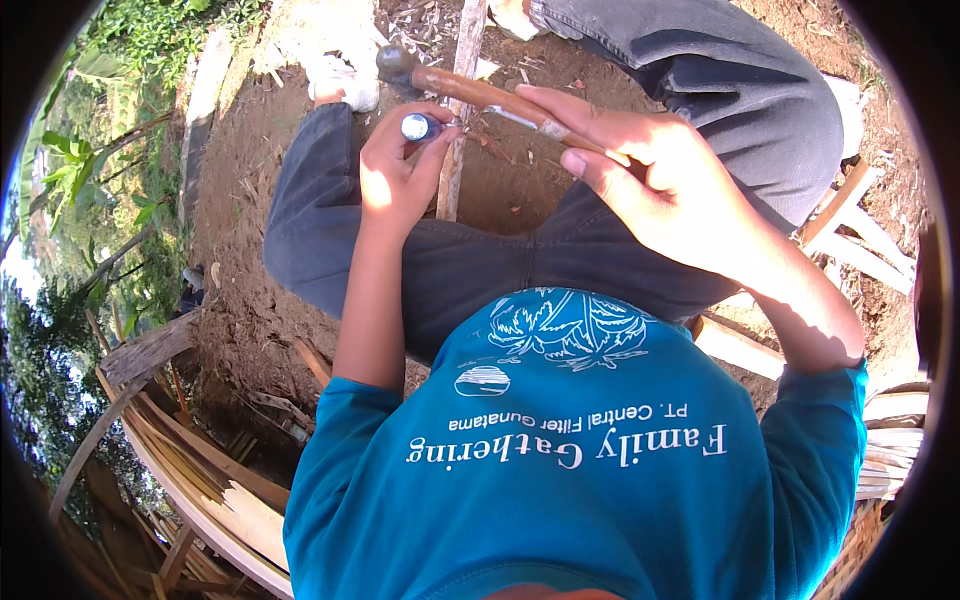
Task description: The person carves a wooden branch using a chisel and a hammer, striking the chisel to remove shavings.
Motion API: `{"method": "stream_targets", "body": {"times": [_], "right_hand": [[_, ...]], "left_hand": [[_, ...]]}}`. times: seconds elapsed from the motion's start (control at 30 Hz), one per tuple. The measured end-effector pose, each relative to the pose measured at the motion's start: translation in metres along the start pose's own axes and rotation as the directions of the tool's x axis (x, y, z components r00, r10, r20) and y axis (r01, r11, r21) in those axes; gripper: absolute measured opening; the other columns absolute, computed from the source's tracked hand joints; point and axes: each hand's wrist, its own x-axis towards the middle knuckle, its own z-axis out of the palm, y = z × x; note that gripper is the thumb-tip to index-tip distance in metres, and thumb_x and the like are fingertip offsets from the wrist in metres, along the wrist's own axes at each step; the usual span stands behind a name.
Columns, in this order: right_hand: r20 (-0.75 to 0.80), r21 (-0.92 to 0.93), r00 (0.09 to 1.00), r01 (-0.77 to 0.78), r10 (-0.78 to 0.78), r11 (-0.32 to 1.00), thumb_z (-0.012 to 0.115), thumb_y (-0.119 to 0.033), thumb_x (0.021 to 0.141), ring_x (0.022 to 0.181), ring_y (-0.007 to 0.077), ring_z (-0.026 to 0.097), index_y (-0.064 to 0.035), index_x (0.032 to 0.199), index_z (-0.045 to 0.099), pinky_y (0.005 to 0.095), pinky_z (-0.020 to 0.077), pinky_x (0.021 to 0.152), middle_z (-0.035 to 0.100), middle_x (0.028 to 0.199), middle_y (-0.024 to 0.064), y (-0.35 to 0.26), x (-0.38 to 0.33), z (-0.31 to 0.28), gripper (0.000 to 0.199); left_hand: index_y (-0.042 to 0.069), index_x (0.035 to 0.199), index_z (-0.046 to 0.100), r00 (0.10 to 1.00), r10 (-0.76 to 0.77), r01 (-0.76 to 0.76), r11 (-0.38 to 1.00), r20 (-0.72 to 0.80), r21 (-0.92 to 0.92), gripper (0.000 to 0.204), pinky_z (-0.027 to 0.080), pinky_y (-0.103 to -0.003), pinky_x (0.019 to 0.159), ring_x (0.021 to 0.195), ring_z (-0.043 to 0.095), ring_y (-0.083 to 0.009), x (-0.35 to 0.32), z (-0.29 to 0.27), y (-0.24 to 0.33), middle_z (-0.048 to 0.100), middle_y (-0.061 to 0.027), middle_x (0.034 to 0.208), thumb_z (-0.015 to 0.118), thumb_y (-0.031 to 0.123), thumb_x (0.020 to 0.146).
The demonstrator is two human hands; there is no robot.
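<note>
My right hand (650, 165) is closed around the wooden handle of a hammer (480, 92). Its dark, rounded head lies to the left, just beyond my left hand (395, 165). The left fingers are wrapped round an upright, chisel-like tool (420, 126) with a blue handle and a shiny round top. The lower end of that tool is hidden by the hand. Beneath and beside the left hand runs a narrow wooden strip (449, 185), between my legs and away from me.
My bent legs in dark trousers (460, 270) frame the brown earth ground (235, 220). Wood pieces (740, 345) lie to the right, near a bundle of split strips (895, 440). Long curved planks (230, 510) stand at the lower left. Green plants (70, 165) grow at the far left.
</note>
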Motion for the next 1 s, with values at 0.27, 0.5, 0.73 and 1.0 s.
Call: {"method": "stream_targets", "body": {"times": [0.27, 0.5, 0.73, 1.0], "right_hand": [[-0.127, 0.282, 0.992, 0.049, -0.013, 0.958, 0.059, -0.023, 0.106, 0.061, -0.0005, 0.033, -0.0095, 0.153, 0.048, 0.0181, 0.0262, 0.054, 0.041, 0.072, -0.0087, 0.037, 0.009, 0.009, 0.050], [-0.136, 0.414, 0.980, -0.077, 0.145, 0.907, 0.060, -0.023, 0.106, 0.055, -0.0021, 0.032, -0.0114, 0.152, 0.049, 0.0174, 0.0241, 0.048, 0.043, 0.071, -0.0101, 0.033, 0.016, 0.006, 0.049], [-0.155, 0.449, 0.969, -0.102, 0.190, 0.888, 0.060, -0.021, 0.106, 0.056, -0.0018, 0.033, -0.0121, 0.152, 0.050, 0.0177, 0.0252, 0.048, 0.042, 0.070, -0.0098, 0.038, 0.016, 0.008, 0.048], [-0.116, 0.460, 0.985, -0.060, 0.127, 0.886, 0.061, -0.013, 0.104, 0.065, 0.0032, 0.038, 0.0000, 0.116, 0.068, 0.0224, 0.0330, 0.058, 0.045, 0.073, -0.0091, 0.030, 0.023, -0.003, 0.019]], "left_hand": [[0.004, 0.107, 0.052, 0.679, -0.495, 0.231, 0.845, -0.543, -0.482, 0.010, 0.064, -0.037, 0.075, 0.090, 0.070, -0.0214, 0.008, -0.054, -0.071, 0.063, -0.0098, 0.102, 0.060, 0.010, 0.103], [0.004, 0.113, 0.045, 0.937, -0.193, 0.027, 0.870, -0.290, -0.493, 0.014, 0.066, -0.043, 0.076, 0.096, 0.070, -0.0309, 0.003, -0.039, -0.012, 0.062, -0.0140, 0.100, 0.055, 0.005, 0.103], [0.005, 0.113, 0.043, 0.998, -0.043, 0.016, 0.880, -0.045, -0.475, 0.018, 0.063, -0.037, 0.071, 0.093, 0.069, -0.0256, 0.014, -0.011, -0.013, 0.061, -0.0133, 0.096, 0.056, 0.001, 0.101], [0.004, 0.112, 0.045, 0.999, 0.047, -0.042, 0.964, 0.012, -0.262, 0.017, 0.062, -0.033, 0.070, 0.091, 0.069, -0.0211, 0.018, -0.012, -0.024, 0.062, -0.0127, 0.099, 0.058, 0.001, 0.101]]}}
